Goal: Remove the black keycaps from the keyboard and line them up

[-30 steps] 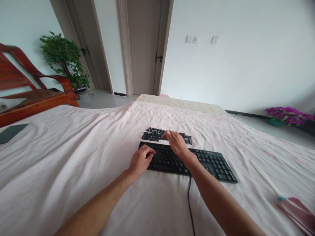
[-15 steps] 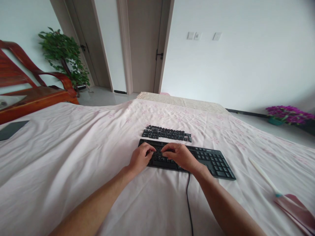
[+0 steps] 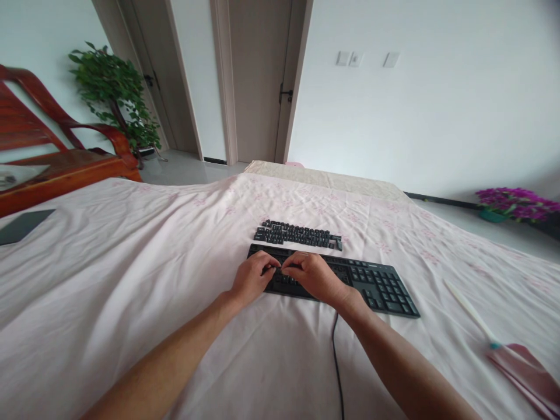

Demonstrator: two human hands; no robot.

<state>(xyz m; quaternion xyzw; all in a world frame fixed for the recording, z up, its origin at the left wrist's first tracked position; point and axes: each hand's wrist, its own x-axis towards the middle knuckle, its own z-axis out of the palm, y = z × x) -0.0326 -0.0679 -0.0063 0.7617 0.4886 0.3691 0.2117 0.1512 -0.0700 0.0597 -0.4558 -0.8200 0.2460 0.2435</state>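
Note:
A black keyboard [image 3: 385,290] lies on a pale pink cloth [image 3: 184,256], its cable running toward me. Keys stand on its right end, while much of the left part shows a bare dark base. Just beyond it, loose black keycaps [image 3: 301,235] are laid out in rows. My left hand [image 3: 254,277] is over the keyboard's left part, fingertips pinched together. My right hand [image 3: 312,274] reaches in from the right, thumb and forefinger pinched, its tips close to the left ones. Whatever either hand holds is too small to make out.
A fly swatter [image 3: 472,312] with a pale handle lies at the right. A dark flat object [image 3: 26,226] rests at the far left edge. Beyond are a wooden chair [image 3: 65,169], a green plant [image 3: 109,87] and purple flowers [image 3: 516,203].
My right hand has moved slightly left, bringing its fingertips nearer to those of my left hand. The view has shifted a little.

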